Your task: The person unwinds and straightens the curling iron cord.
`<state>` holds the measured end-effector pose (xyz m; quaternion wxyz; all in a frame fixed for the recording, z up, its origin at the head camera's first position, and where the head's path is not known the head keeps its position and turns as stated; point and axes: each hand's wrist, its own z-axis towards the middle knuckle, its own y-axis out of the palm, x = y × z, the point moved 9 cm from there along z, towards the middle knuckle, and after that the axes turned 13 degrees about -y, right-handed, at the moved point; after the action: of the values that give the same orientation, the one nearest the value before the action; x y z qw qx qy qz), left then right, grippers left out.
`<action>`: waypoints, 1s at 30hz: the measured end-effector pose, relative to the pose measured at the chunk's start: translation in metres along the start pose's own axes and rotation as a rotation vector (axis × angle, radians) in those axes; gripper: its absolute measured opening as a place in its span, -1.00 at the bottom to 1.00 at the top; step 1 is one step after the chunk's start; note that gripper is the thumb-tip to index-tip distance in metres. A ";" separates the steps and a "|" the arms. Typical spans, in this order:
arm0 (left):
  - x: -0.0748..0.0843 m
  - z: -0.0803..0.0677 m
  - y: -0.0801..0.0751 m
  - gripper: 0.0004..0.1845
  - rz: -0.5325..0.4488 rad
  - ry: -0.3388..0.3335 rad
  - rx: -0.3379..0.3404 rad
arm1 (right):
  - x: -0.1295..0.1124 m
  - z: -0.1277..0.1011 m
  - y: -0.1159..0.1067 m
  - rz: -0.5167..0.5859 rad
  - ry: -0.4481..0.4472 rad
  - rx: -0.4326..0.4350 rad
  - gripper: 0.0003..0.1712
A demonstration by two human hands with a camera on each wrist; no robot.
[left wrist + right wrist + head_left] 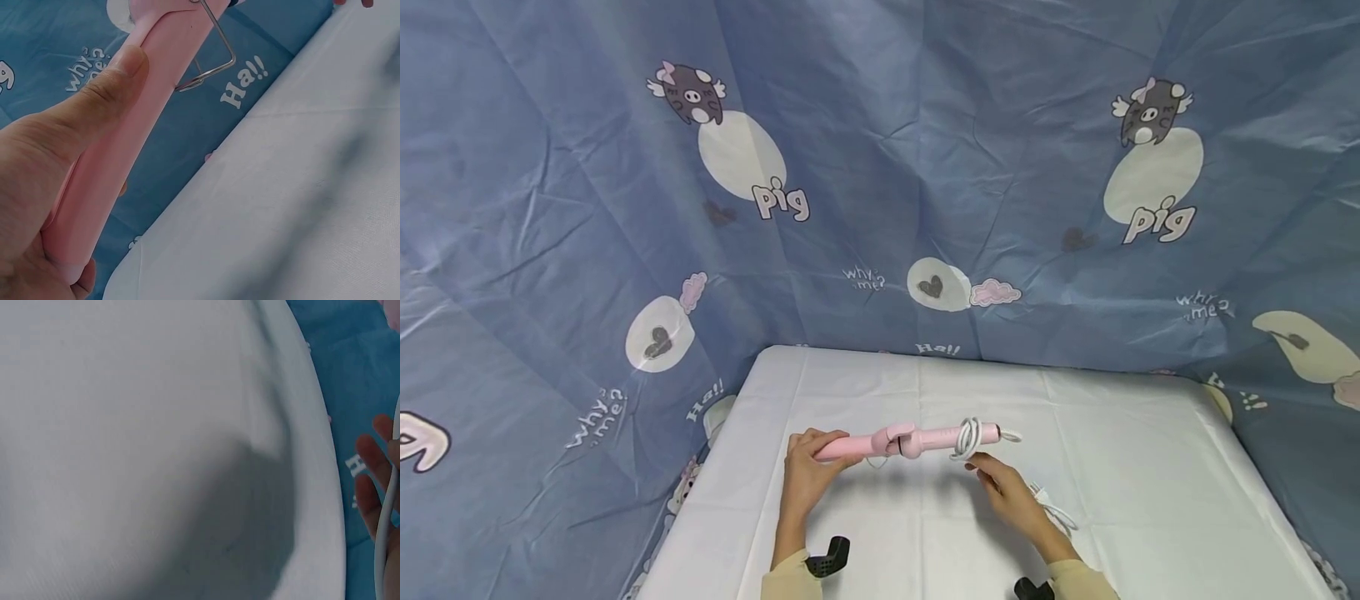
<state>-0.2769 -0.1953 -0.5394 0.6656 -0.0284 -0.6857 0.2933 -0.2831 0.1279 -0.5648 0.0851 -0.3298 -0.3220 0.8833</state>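
A pink curling iron is held level just above the white table. My left hand grips its barrel end, thumb along the top; in the left wrist view the left hand wraps the curling iron, whose wire stand sticks out. A white cord is coiled round the handle end and trails off to the right under my right hand. In the right wrist view the cord runs across the right hand's fingers, which seem to hold it.
A white cloth covers the table. A blue sheet with pig prints hangs behind and at both sides, close to the table's edges. Black camera mounts sit at both wrists.
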 end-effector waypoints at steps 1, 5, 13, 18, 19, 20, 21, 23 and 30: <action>0.000 0.000 0.000 -0.56 0.004 0.002 0.001 | -0.003 0.000 0.001 -0.032 -0.018 0.009 -0.54; -0.001 0.000 0.000 -0.55 0.023 0.004 0.006 | -0.014 0.001 0.004 -0.083 -0.043 0.030 -0.61; 0.001 0.001 0.001 -0.55 0.045 0.000 0.003 | -0.023 -0.004 0.014 0.021 0.021 0.040 -0.80; 0.003 0.003 0.003 -0.57 0.060 0.008 0.008 | -0.032 -0.006 0.013 0.052 0.022 0.084 -0.87; 0.004 0.003 0.003 -0.57 0.061 0.009 0.008 | -0.034 -0.006 0.012 0.051 0.010 0.091 -0.89; 0.004 0.003 0.004 -0.58 0.060 0.010 0.008 | -0.036 -0.006 0.012 0.060 0.003 0.095 -0.90; 0.005 0.003 0.004 -0.58 0.058 0.013 0.006 | -0.039 -0.006 0.012 0.064 -0.007 0.099 -0.92; 0.006 0.003 0.006 -0.57 0.051 0.022 0.004 | -0.043 -0.005 0.011 0.066 -0.016 0.098 -0.94; 0.008 0.003 0.010 -0.57 0.078 0.033 0.011 | -0.055 -0.003 0.010 0.055 -0.056 0.057 -0.87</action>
<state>-0.2837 -0.1846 -0.5367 0.6649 -0.0561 -0.6715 0.3223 -0.2377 0.1022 -0.5435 0.0612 -0.3111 -0.2899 0.9030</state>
